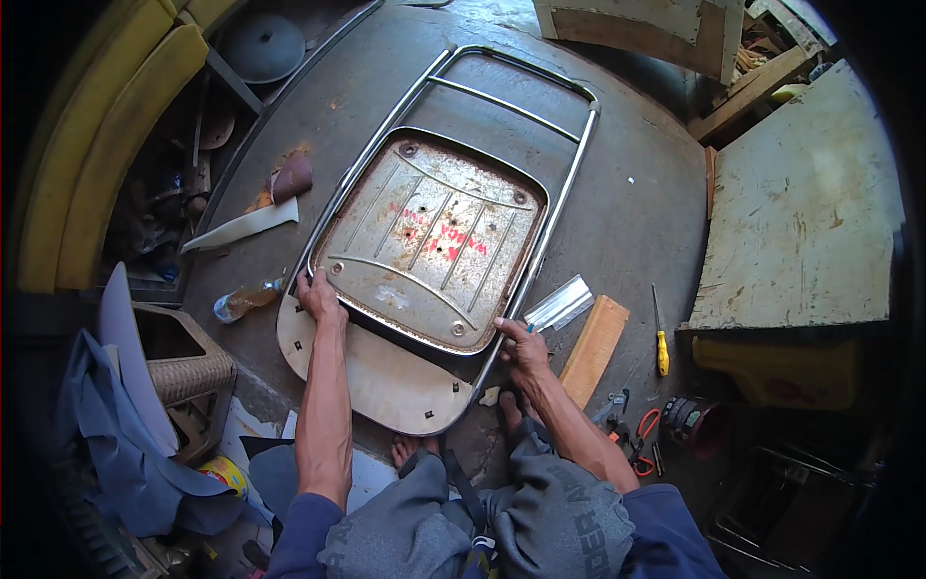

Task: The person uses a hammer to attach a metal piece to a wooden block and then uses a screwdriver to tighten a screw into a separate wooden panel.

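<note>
A metal folding chair frame (511,114) lies on the floor in front of me. Its rusty seat pan (434,232) faces up, with red writing on it. My left hand (324,297) is closed on the pan's near left corner. At the near right corner, my right hand (526,349) grips the tube and the pan's rim. Something small and bluish shows by its fingers, too small to name. Under the near end of the chair lies a pale wooden board (386,381) with rounded corners and small dark metal fittings. The board's far part is hidden by the pan.
To the right lie a folded shiny sheet (559,301), a wooden block (594,349), a yellow-handled screwdriver (662,338) and red-handled scissors (644,439). On the left are a plastic bottle (246,301), a sandpaper roll (290,178) and a woven stool (193,362). A large panel (801,212) stands right.
</note>
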Demonstrator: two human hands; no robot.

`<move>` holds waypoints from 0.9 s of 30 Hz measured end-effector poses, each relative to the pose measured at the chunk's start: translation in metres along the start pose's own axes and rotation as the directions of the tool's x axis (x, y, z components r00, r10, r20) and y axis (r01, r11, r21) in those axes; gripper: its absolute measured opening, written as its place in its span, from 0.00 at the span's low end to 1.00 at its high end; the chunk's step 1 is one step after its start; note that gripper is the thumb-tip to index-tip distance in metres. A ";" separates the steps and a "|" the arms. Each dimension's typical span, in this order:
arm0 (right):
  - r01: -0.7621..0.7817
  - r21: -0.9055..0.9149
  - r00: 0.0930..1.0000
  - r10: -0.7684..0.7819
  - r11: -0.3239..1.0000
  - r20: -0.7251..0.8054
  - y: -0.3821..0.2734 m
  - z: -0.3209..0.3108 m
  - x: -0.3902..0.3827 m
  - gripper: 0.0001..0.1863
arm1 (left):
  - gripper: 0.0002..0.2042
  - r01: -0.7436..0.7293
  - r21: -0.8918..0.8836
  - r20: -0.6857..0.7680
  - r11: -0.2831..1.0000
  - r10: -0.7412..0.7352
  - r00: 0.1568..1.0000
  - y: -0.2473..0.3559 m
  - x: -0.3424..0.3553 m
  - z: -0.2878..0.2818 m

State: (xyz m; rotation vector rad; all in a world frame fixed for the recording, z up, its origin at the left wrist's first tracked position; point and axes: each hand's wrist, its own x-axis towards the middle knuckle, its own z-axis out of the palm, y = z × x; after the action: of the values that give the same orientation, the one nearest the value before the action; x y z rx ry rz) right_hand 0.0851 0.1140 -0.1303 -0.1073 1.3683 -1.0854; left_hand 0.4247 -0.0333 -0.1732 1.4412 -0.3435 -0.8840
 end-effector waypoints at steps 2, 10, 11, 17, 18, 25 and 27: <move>-0.003 0.003 1.000 0.003 1.000 0.008 -0.002 0.002 -0.001 0.11 | 0.16 0.028 -0.052 0.025 0.998 -0.027 0.999 0.003 -0.002 0.001; -0.010 -0.003 1.000 0.010 1.000 -0.002 -0.003 0.008 -0.003 0.10 | 0.27 0.517 -0.353 0.331 0.780 -0.413 0.849 -0.013 -0.037 -0.015; -0.010 0.000 1.000 0.010 1.000 -0.011 -0.004 0.007 -0.004 0.10 | 0.27 0.559 -0.371 0.386 0.742 -0.424 0.819 -0.016 -0.051 -0.016; -0.010 0.004 1.000 0.010 1.000 0.006 0.001 0.000 -0.001 0.10 | 0.28 0.650 -0.336 0.551 0.682 -0.417 0.723 -0.024 -0.133 -0.003; -0.011 0.010 1.000 0.011 1.000 0.012 0.001 -0.001 -0.001 0.11 | 0.28 0.656 -0.319 0.558 0.684 -0.424 0.714 -0.022 -0.138 0.001; -0.039 -0.040 0.999 0.040 0.998 0.010 -0.004 -0.003 -0.003 0.11 | 0.24 0.664 -0.344 0.495 0.664 -0.473 0.729 -0.025 -0.144 0.016; -0.064 -0.098 0.997 0.067 0.993 0.030 -0.012 0.000 -0.006 0.12 | 0.24 0.637 -0.328 0.422 0.698 -0.495 0.760 -0.034 -0.136 0.014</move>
State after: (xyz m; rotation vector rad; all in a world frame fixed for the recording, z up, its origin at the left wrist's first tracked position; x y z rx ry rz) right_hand 0.0792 0.1117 -0.1180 -0.1498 1.3855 -0.9584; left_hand 0.3157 0.0554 -0.1626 0.9588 0.1199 -1.5987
